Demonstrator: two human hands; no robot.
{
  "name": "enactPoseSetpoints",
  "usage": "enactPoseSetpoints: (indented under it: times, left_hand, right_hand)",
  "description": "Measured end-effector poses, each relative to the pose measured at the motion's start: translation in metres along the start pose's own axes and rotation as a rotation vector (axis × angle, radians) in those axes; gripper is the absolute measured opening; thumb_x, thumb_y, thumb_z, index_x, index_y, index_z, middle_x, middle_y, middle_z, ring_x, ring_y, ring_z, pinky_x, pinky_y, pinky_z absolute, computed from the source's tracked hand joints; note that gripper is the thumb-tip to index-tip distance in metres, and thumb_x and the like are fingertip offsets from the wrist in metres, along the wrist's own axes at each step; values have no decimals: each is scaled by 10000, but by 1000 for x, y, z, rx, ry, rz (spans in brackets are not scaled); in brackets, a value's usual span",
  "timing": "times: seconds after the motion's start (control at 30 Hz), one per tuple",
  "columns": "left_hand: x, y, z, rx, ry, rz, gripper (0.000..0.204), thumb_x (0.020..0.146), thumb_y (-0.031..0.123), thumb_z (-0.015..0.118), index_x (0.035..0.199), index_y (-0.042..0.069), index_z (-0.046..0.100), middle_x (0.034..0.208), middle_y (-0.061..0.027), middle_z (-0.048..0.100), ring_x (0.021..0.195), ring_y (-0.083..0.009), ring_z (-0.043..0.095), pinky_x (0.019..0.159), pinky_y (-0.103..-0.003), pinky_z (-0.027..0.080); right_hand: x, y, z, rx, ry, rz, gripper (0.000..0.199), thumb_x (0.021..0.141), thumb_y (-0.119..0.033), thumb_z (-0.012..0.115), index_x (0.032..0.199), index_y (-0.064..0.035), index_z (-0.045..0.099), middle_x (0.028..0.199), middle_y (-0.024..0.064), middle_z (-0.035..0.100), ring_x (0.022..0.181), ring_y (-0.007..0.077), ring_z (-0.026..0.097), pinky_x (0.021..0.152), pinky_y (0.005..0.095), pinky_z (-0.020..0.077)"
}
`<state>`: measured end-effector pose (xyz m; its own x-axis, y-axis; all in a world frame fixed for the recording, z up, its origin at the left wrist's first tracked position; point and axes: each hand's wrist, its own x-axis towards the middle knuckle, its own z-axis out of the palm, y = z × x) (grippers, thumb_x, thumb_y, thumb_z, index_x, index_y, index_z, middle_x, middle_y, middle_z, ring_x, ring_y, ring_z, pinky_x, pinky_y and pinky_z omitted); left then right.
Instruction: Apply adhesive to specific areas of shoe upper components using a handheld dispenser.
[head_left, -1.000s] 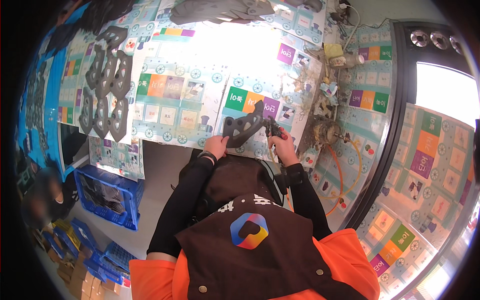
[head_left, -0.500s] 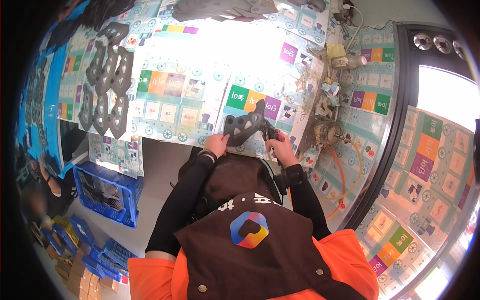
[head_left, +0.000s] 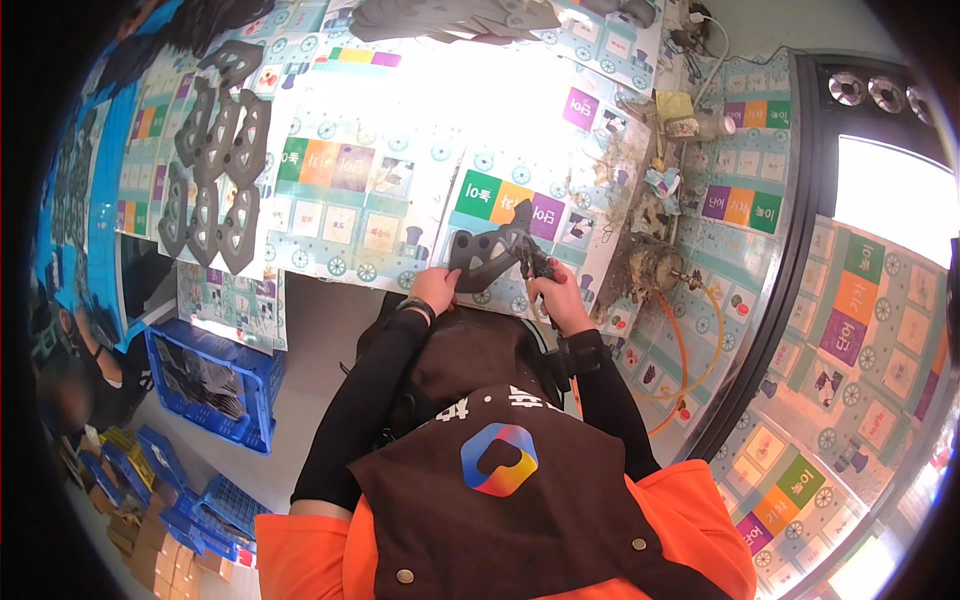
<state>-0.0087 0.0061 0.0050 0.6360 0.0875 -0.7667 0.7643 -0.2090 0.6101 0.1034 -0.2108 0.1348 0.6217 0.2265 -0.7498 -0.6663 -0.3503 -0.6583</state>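
Note:
At the near edge of the table, a dark grey cut-out piece (head_left: 478, 262) with several holes lies on the printed sheet. My left hand (head_left: 437, 288) pinches its near left corner between thumb and fingers. My right hand (head_left: 561, 296) is closed around a dark, crusted hand tool (head_left: 534, 262) that looks like a spray gun. The tool's front end is over or against the right part of the piece; whether it touches cannot be made out. The fingers partly hide its handle.
Rows of similar dark pieces (head_left: 210, 150) lie to the left, with a pile of them (head_left: 450, 18) at the far side. A crusted round pot (head_left: 655, 265) and an orange hose (head_left: 684, 350) stand at the right. A blue crate (head_left: 258, 400) and another person (head_left: 85, 380) are at the lower left.
My right hand and the tool have shifted very slightly left. A bit of orange hose now shows below the right wrist. My left hand keeps its pinch on the piece.

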Motion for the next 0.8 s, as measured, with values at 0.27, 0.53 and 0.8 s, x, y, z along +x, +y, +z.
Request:
enactPoseSetpoints:
  times: [0.27,0.53,0.8]
  left_hand:
    - [-1,5,-2,41,4,19,448,1039,345,539,819,-18,685,636,-111,702,539,-230,705,604,-351,563]
    - [0,3,-1,84,1,56,456,1041,350,528,817,-13,687,640,-115,704,537,-237,701,617,-359,561]
    - [0,5,-2,59,0,33,473,1050,361,506,831,-14,692,643,-115,706,545,-236,701,623,-364,559]
  right_hand:
    - [1,5,1,-48,-44,39,178,764,-30,571,940,-28,596,707,33,586,558,108,521,469,263,343]
    - [1,12,3,-153,-102,61,232,727,-48,598,958,-37,616,645,21,595,432,98,461,414,267,337]
    - [1,13,10,-171,-97,27,236,713,-39,600,948,-26,605,634,19,575,430,101,459,412,266,336]
